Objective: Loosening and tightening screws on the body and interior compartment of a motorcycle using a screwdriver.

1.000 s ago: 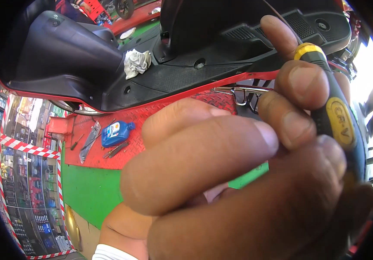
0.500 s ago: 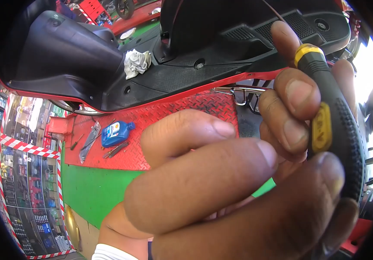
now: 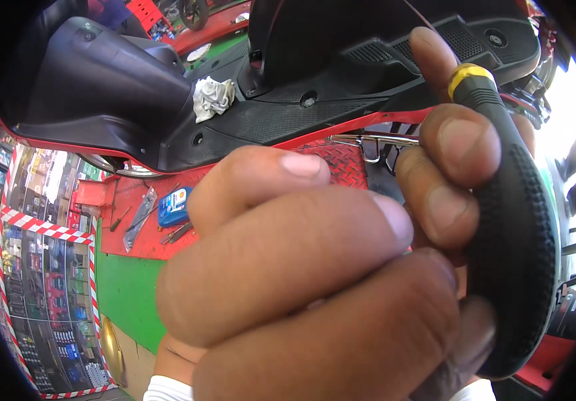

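Note:
A screwdriver (image 3: 512, 220) with a thick black textured handle and a yellow collar is very close on the right. Past the collar, its thin shaft runs up toward the scooter. My left hand (image 3: 451, 157) is the farther one; its fingers curl around the collar end, and one fingertip lies along the shaft. My right hand (image 3: 294, 267) is nearer and looms large, its fingers bent and closed at the handle's lower part. That hand hides much of my left palm and forearm. Behind both hands is the scooter's black plastic footboard (image 3: 268, 127).
A crumpled white rag (image 3: 212, 99) rests on the footboard. Below the red trim, a red chequered plate (image 3: 131, 227) carries a blue bottle (image 3: 174, 206), a plastic bag (image 3: 141, 219) and a small screwdriver (image 3: 120, 218). Shelves (image 3: 47, 287) edged with striped tape stand left, beside green floor (image 3: 127, 287).
The handle has rolled, taking its yellow label out of sight, and its lower end now shows. My right hand has shifted left and covers more of the bottle.

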`<state>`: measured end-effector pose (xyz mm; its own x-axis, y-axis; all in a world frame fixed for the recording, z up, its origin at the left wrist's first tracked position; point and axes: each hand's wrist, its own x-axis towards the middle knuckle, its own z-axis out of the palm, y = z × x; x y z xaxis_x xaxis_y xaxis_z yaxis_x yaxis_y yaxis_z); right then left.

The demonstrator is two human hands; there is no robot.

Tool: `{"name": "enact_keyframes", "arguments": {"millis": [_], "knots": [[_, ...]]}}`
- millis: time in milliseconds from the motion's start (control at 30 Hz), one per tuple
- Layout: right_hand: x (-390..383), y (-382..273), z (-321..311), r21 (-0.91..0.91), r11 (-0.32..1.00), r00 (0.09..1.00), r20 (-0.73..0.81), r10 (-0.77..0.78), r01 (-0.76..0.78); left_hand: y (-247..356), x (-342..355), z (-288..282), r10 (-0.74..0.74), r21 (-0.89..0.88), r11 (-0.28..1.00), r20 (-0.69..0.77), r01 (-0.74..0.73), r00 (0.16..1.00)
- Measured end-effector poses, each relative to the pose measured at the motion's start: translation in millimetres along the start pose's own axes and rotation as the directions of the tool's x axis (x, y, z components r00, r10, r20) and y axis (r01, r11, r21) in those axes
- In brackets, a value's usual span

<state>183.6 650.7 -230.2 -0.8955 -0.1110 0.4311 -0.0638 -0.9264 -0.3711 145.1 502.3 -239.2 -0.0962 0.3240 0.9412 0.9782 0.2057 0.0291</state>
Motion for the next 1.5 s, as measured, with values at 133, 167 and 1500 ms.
{"name": "enact_keyframes", "arguments": {"millis": [133,167,1500], "knots": [[-0.6,-1.7,-5.6,-0.019,1.0,1.0,0.026,-0.004,0.005,16.5,-4.8,13.9,0.006,0.0,1.0,-0.007,-0.006,1.0],[-0.5,-1.4,-7.2,-0.022,1.0,0.999,0.033,-0.003,0.004,11.5,-3.3,11.6,0.007,0.003,1.0,-0.008,-0.007,1.0],[-6.6,11.0,-27.6,0.282,0.959,0.988,0.154,-0.024,-0.021,18.4,4.0,22.7,0.036,0.064,0.997,-0.054,-0.033,0.998]]}}
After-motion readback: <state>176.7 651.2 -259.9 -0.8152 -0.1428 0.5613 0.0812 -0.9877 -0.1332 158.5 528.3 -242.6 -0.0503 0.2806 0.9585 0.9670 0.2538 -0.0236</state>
